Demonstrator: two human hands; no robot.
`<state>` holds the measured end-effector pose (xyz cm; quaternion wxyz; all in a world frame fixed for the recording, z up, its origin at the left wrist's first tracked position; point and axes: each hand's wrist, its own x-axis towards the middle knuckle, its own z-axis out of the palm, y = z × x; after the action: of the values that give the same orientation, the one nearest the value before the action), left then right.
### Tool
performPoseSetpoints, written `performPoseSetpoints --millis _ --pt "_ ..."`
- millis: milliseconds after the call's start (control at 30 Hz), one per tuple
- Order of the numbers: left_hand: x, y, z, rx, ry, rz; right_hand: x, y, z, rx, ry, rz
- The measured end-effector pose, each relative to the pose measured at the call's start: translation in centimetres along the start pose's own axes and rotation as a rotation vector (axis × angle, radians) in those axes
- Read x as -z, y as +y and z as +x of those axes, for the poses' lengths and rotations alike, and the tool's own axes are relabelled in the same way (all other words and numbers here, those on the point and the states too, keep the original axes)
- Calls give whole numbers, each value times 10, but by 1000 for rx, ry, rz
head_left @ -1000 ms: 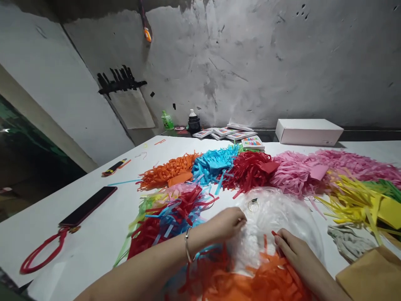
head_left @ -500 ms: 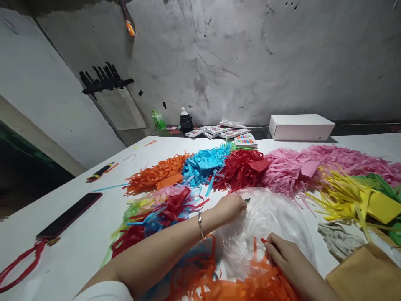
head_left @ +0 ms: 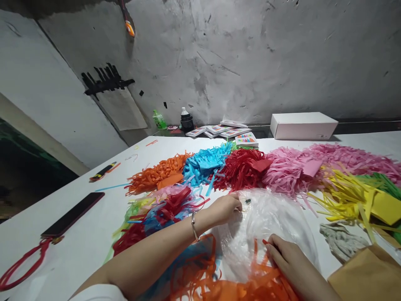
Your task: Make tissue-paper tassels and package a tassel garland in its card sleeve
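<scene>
A large clear balloon [head_left: 275, 221] lies flat on the white table [head_left: 94, 234] in front of me. My left hand [head_left: 224, 209], a thin bangle on its wrist, pinches the balloon's neck near a small dark ring [head_left: 248, 202]. My right hand [head_left: 286, 257] rests on the balloon's near side and pinches the end of an orange paper strip [head_left: 247, 284]. More orange fringed paper spreads under and in front of that hand. A mixed heap of red, blue and green strips [head_left: 156, 213] lies left of my left forearm.
Piles of fringed paper run across the table: orange [head_left: 156, 175], blue [head_left: 205, 163], red [head_left: 244, 167], pink [head_left: 297, 167], yellow [head_left: 354, 196]. A phone [head_left: 72, 215] with a red strap lies at left. A white box [head_left: 303, 124], paper packs [head_left: 225, 131] and bottles [head_left: 184, 119] stand by the wall. A brown envelope [head_left: 369, 271] lies at right.
My left hand slid up the balloon from its middle to the neck by the ring. My right hand stayed on the orange strips. The view shifted slightly.
</scene>
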<state>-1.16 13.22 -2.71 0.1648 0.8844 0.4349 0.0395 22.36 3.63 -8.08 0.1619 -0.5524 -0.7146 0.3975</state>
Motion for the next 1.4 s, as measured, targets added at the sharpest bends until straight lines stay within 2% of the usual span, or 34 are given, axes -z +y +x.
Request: performPoseSetpoints --millis 233,367,467,533,633,700,733,833,1067,1233,1400 --pt "-9 14 -5 8 75 -79 0 -5 -2 10 16 -27" --pt "-1 13 -10 49 213 -211 1 -8 -4 53 28 -34" --pt "6 19 -25 68 279 -347 4 -16 -10 122 55 -25" --pt "5 30 -41 72 297 -489 6 -25 -18 235 121 23" --pt "-4 55 -67 48 333 -879 7 -41 -33 455 256 98" --pt "-12 71 -82 30 351 -1094 5 -50 -42 542 301 102" --pt "-16 78 -87 23 353 -1131 4 -54 -46 564 305 97" --pt "-21 91 -97 -7 382 -1061 1 -61 -51 557 291 79" --pt "-17 100 -111 -142 526 -533 3 -64 -54 503 219 -29" --pt "-11 108 -113 -188 481 -382 5 -65 -55 450 125 -10" --pt "-2 107 -114 -195 333 -366 10 -65 -55 447 40 91"
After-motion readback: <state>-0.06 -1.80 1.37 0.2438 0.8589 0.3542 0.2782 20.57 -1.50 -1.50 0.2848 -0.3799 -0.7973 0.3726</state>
